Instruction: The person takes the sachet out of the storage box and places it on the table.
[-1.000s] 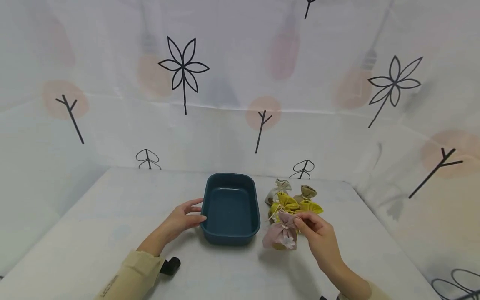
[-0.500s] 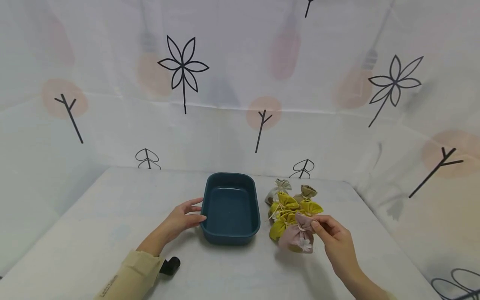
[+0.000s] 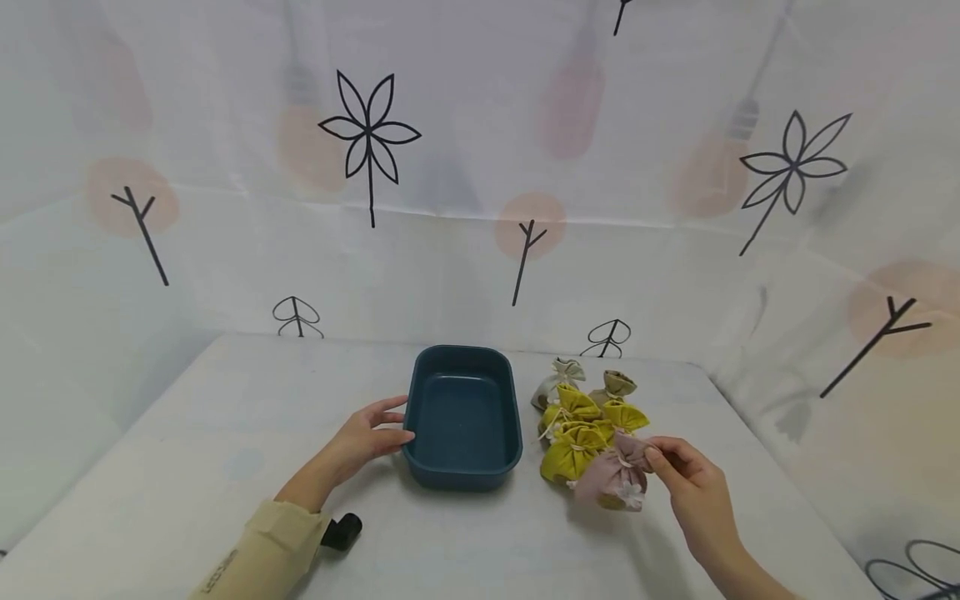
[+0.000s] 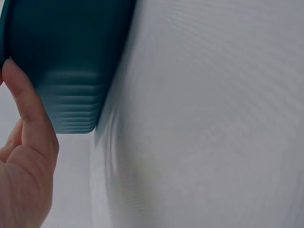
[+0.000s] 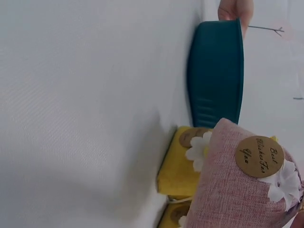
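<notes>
Between the thumb and fingers of my right hand [image 3: 697, 492] is the gathered neck of a pink drawstring pouch [image 3: 609, 482], held at the front of a group of pouches. A white flower and a round "Best Wishes For You" tag show on the pink pouch [image 5: 223, 185] in the right wrist view. Behind it lie several yellow pouches [image 3: 570, 454]. My left hand [image 3: 363, 442] touches the left rim of a dark teal rectangular bin [image 3: 461, 481] with fairly straight fingers. Nothing lies inside the bin. The left wrist view shows the bin's ribbed outer wall [image 4: 71, 102].
Farther back in the group stand a pale grey pouch [image 3: 551, 390] and an olive-brown pouch [image 3: 617, 385]. A black cylindrical piece [image 3: 343, 532] is by the left sleeve. The white-covered table [image 3: 465, 550] meets a patterned cloth backdrop [image 3: 450, 275].
My right hand has moved right with the pink pouch, from in front of the group's left side to its front right, uncovering a front yellow pouch. My left hand and the bin stay put.
</notes>
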Motion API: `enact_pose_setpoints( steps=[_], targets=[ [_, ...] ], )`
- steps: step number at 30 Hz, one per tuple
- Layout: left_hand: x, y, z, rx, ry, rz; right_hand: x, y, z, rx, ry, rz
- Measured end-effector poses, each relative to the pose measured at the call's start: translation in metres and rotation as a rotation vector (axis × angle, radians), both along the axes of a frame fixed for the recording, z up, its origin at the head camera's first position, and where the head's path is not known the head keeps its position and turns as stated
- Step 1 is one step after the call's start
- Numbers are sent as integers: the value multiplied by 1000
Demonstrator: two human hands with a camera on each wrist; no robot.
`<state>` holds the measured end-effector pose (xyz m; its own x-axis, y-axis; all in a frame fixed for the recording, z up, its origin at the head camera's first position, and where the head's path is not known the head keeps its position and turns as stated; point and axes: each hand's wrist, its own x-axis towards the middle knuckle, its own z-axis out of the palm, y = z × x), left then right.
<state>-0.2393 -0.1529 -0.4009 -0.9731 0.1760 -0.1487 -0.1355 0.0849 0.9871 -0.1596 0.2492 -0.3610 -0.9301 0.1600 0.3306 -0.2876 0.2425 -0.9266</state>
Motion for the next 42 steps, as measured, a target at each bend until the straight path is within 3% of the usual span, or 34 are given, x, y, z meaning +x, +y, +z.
enact_pose_setpoints(
  steps=[14, 29, 33, 37, 42],
  targets=[
    [0, -2, -2, -6, 3, -7, -16, 16, -5, 109, -46, -81],
    [0, 1, -1, -16, -3, 2, -33, 18, -16, 194, -213, -128],
    [0, 1, -1, -14, -6, 14, -41, 27, -31, 174, -204, -142],
    [0, 1, -1, -14, -5, 13, -58, 46, -59, 171, -184, -153],
    [1, 0, 0, -21, 2, 16, -76, 64, -79, 156, -165, -121]
  ],
)
